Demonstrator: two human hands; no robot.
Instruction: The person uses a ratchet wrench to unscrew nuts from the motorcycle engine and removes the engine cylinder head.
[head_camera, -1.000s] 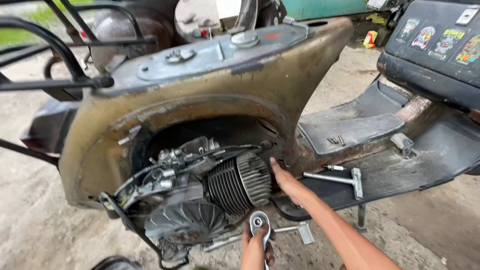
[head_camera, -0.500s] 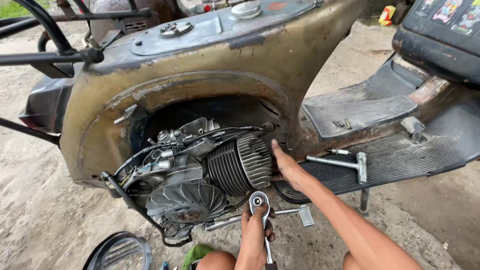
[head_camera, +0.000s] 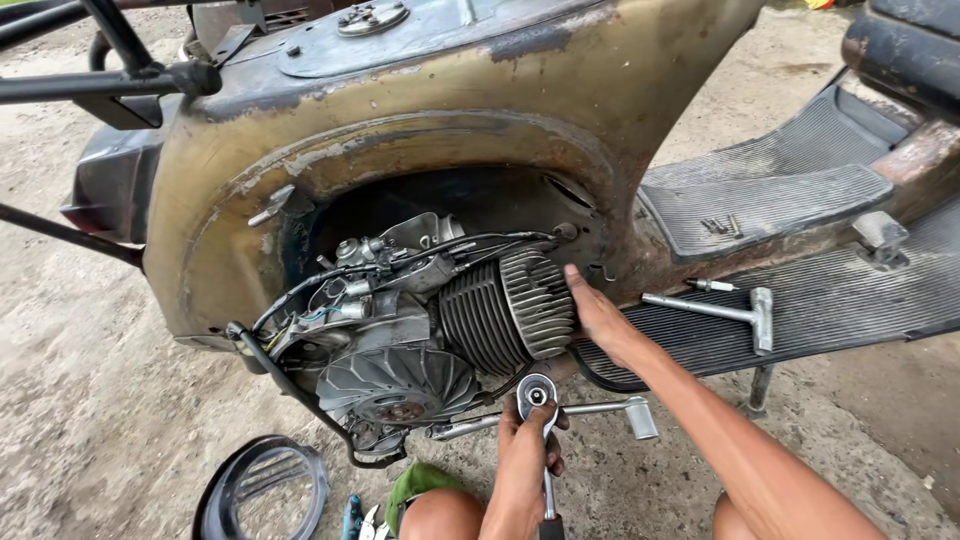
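Step in hand, by appearance: working fastener under scooter engine (head_camera: 420, 330), low in rusty body shell (head_camera: 400, 130). Left hand (head_camera: 525, 455) wrapped tight around ratchet wrench (head_camera: 540, 400), head up beneath finned cylinder (head_camera: 510, 305). Right hand (head_camera: 595, 310) spread flat against cylinder fins, arm stretched forward. Next move likely calls for steady swing of handle while bracing. T-handle wrench (head_camera: 735, 310) lying on ribbed footboard (head_camera: 800, 300).

Two bare forearms reach into view from below, neither covered by a sleeve, glove, watch or ring. The left hand (head_camera: 522, 460) and right hand (head_camera: 598, 315) are uncovered, with short nails and grime on the fingers. Two bare knees show at the bottom edge, beside a scrap of green cloth (head_camera: 415, 485).
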